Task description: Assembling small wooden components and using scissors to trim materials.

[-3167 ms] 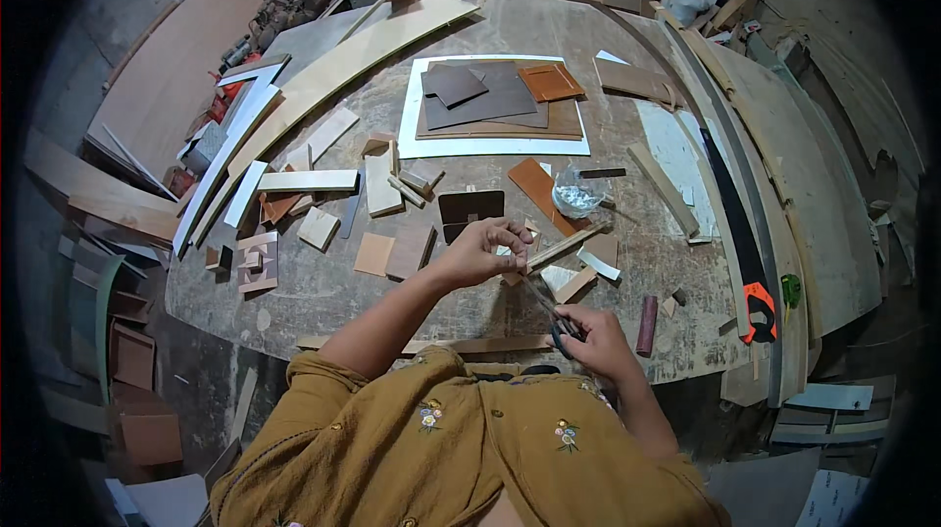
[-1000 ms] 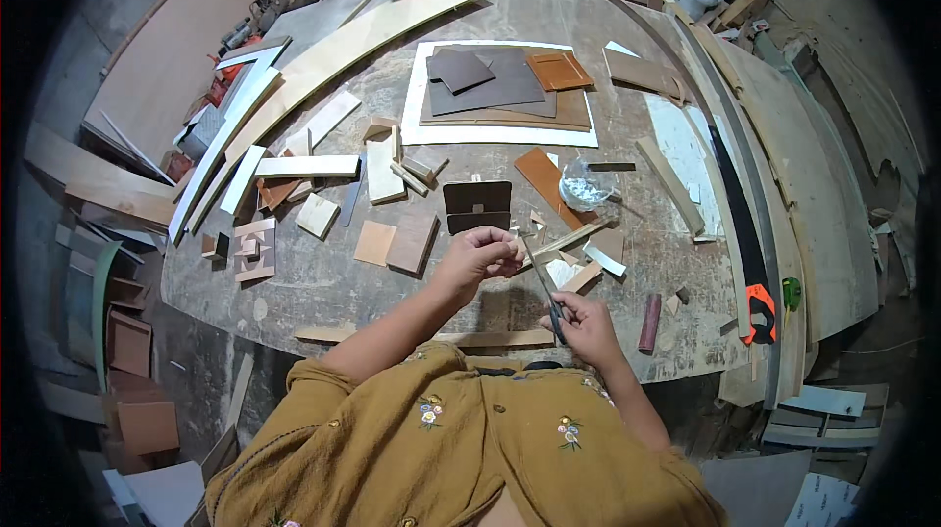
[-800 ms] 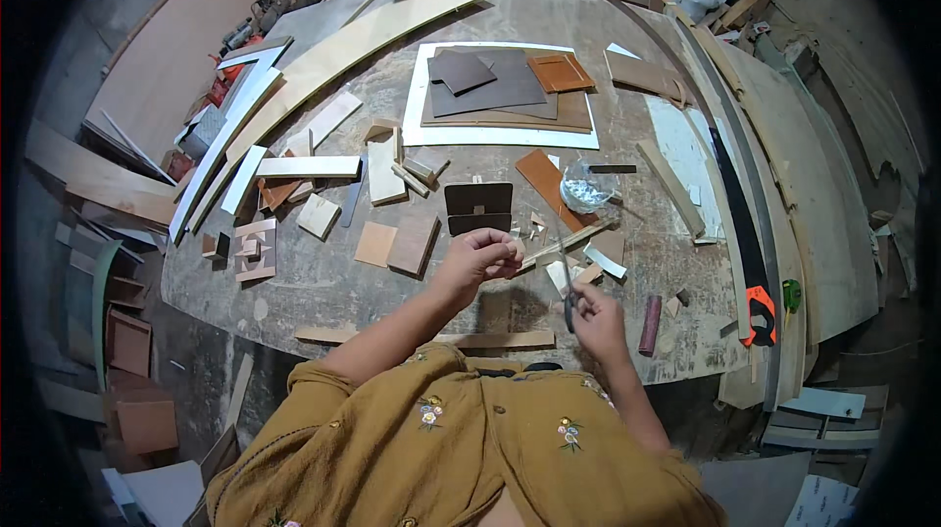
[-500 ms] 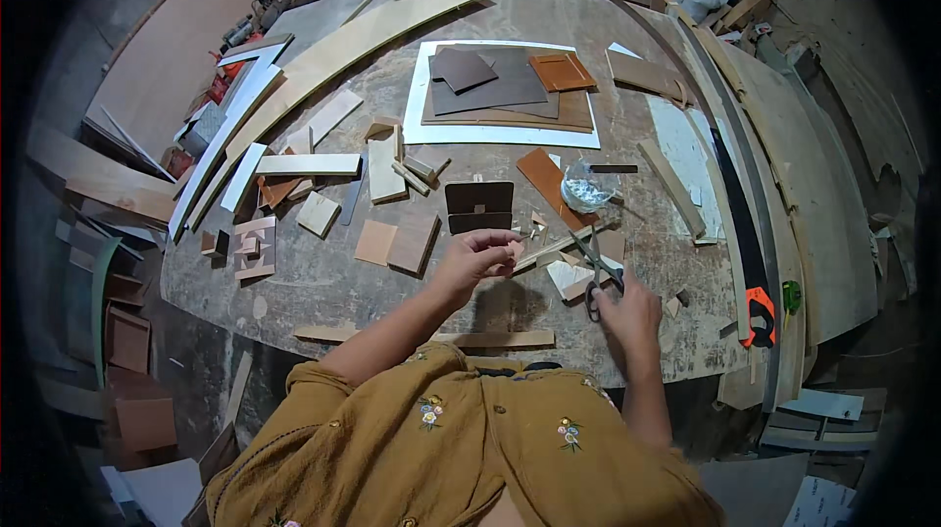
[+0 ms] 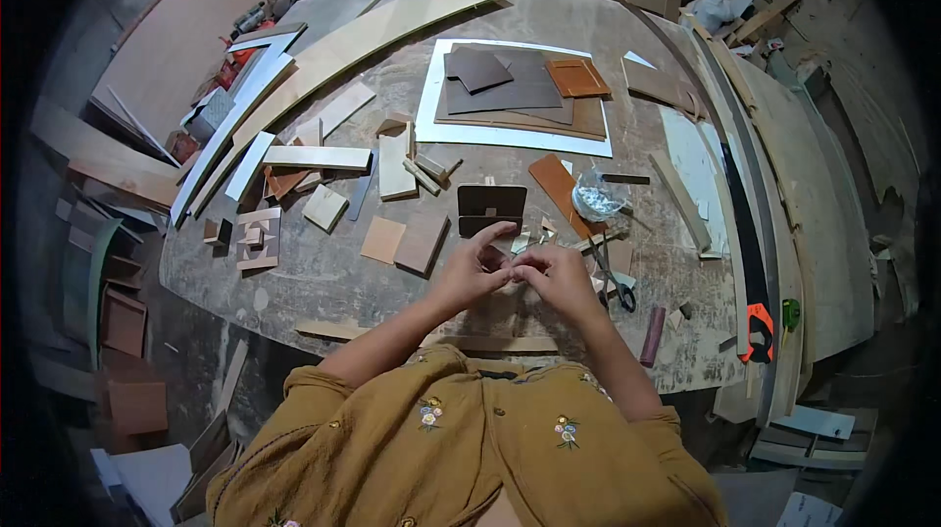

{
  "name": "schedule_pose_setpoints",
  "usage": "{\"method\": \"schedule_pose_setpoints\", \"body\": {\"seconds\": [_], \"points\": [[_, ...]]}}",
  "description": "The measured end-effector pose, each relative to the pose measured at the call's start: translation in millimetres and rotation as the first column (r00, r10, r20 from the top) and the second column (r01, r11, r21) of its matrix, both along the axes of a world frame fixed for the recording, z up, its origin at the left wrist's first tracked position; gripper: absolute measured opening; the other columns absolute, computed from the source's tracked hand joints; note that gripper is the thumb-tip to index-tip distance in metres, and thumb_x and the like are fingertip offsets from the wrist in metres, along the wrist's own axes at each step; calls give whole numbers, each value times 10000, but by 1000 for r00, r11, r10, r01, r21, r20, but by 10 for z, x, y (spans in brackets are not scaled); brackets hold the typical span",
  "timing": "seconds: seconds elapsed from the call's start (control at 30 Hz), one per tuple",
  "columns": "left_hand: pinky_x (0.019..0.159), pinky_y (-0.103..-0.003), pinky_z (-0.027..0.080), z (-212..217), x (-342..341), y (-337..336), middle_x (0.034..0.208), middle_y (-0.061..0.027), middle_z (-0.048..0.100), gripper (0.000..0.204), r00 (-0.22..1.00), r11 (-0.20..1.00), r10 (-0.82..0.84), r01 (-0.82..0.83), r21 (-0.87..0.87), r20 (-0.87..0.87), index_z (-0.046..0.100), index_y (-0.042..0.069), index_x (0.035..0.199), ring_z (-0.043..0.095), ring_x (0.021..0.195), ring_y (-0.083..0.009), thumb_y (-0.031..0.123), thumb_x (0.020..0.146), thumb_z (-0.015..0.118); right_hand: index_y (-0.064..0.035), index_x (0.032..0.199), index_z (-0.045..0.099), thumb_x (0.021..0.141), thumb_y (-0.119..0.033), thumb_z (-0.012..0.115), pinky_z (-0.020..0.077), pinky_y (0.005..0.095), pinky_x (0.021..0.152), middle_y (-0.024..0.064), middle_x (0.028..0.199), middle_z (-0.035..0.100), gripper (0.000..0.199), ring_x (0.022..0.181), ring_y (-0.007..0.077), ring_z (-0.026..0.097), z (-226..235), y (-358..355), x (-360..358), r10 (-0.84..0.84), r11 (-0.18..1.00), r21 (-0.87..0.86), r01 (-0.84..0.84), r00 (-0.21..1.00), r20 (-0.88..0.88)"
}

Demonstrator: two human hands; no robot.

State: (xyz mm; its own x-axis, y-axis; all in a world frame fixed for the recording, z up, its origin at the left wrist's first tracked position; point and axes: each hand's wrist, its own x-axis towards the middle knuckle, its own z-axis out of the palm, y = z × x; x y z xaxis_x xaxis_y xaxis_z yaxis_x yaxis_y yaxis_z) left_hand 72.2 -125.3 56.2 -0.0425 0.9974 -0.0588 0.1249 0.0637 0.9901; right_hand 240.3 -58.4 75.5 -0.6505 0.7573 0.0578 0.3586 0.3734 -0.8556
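1. A person in a mustard-yellow shirt embroidered with flowers (image 5: 392, 429) works at a broad, scuffed wooden table (image 5: 284, 306).
2. The left hand (image 5: 473, 267) and right hand (image 5: 559, 282) meet at the fingertips above the table, the left forefinger raised away from its thumb; whether the hands pinch anything small cannot be told.
3. Metal scissors with dark handles (image 5: 610, 275) lie on the table, just right of the right hand, near a maroon cylinder (image 5: 652, 336).
4. Just beyond the hands sits a dark brown, two-part rectangular panel (image 5: 478, 199).
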Motion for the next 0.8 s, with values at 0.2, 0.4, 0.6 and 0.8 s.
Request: {"method": "schedule_pose_setpoints", "body": {"seconds": [0.2,0.4,0.6,0.8], "points": [[725,-264,479,-179,-210,-6,800,-51,587,387,960,949,273,-258,183,-65,575,44,1127,572,770,-118,26,742,598,-2,829,664,774,-108,645,466,261,588,49,689,632,122,643,109,590,-247,203,-249,-94,973,-223,53,980,-177],[786,-304,476,-205,-461,165,1121,-109,524,470,881,855,457,-396,334,-125,524,54,1198,543,989,-214,17,732,571,3,833,663,767,-101,665,458,249,559,55,673,645,124,594,98,586,-546,385,-495,-250,961,-182,207,933,-258],[749,-301,490,-363,-570,323,1090,-119,572,519,910,891,406,-375,255,-79,480,32,1246,583,917,-216,24,739,591,-12,829,641,750,-96,696,461,271,560,87,657,633,128,592,128,601,-469,362,-686,-290,950,36,309,923,-254],[784,-301,481,-552,-637,514,942,-131,655,363,944,926,330,-323,195,-2,530,-27,1133,628,884,-179,27,779,589,-22,749,582,747,-98,698,438,301,525,99,610,598,138,542,171,586,-460,425,-741,-288,944,111,311,939,-189]]}}
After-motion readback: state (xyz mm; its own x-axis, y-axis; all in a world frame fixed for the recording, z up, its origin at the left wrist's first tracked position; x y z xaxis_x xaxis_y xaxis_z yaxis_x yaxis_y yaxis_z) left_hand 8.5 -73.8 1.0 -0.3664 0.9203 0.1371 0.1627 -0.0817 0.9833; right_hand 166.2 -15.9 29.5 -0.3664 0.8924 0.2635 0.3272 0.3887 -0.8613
